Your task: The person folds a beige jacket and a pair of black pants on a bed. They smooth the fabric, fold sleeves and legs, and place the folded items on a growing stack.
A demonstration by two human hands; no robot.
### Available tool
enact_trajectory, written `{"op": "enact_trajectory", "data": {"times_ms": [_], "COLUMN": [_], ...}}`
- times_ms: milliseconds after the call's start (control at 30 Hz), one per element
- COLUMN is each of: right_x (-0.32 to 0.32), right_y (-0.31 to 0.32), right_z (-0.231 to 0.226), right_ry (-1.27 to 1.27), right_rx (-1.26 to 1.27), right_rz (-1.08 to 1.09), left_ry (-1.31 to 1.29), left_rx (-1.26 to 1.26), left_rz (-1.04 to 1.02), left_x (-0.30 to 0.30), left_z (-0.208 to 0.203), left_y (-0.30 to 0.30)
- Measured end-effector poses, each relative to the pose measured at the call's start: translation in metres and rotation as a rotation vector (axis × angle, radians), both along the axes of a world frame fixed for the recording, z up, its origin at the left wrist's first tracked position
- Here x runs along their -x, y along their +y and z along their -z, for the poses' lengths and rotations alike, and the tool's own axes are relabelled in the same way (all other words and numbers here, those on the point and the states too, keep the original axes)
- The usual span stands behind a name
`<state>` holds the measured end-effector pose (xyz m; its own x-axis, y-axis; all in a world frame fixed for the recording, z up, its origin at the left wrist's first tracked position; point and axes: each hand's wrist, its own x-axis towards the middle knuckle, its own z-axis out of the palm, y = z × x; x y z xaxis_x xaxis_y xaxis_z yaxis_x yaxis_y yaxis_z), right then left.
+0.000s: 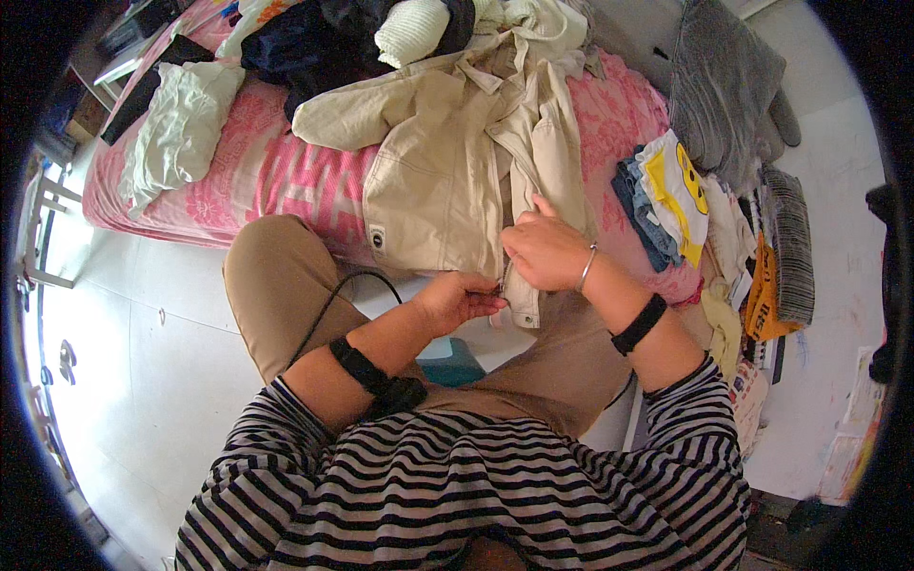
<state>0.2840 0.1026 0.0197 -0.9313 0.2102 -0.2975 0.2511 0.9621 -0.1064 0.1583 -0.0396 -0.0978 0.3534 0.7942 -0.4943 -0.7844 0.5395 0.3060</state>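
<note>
A beige jacket [433, 190] lies on the pink bed, front side up, with its lower hem hanging over the edge toward my knees. My left hand [459, 302] is closed at the bottom of the front opening, its fingertips pinching the zipper end [502, 285]. Just above and to the right, my right hand [545, 249] is curled on the other front edge of the jacket, index finger pointing up and away. What lies under its fingers is hidden. The jacket's collar and sleeves spread toward the far side of the bed.
The bed [219, 195] has a pink patterned cover. A pale crumpled garment [181, 128] lies at left, dark clothes [314, 48] at the back. Folded jeans [647, 214] and a yellow-and-white shirt [678, 186] sit at right, near a grey cushion [728, 90]. A black cable [328, 305] crosses my left leg.
</note>
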Motion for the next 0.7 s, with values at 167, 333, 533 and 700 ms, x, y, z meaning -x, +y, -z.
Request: {"op": "enact_trajectory", "data": {"times_ms": [167,333,533,700], "right_x": [-0.006,-0.005,-0.002,-0.003], "right_y": [0.0,0.005,0.001,0.003], "right_z": [-0.02,-0.027,0.001,0.009], "right_ry": [0.156,0.189,0.333,0.331], "right_rx": [0.236,0.476,0.255,0.266], "right_rz": [0.061,0.072,0.125,0.213], "left_ry": [-0.045,0.091,0.067,-0.02], "left_rx": [0.007,0.039,-0.127,-0.123], "left_rz": [-0.058,0.007,-0.014,0.027], "left_x": [0.0,0.001,0.005,0.011], "left_z": [0.0,-0.003,-0.013,-0.021], "left_y": [-0.001,-0.002,-0.009,-0.009]}}
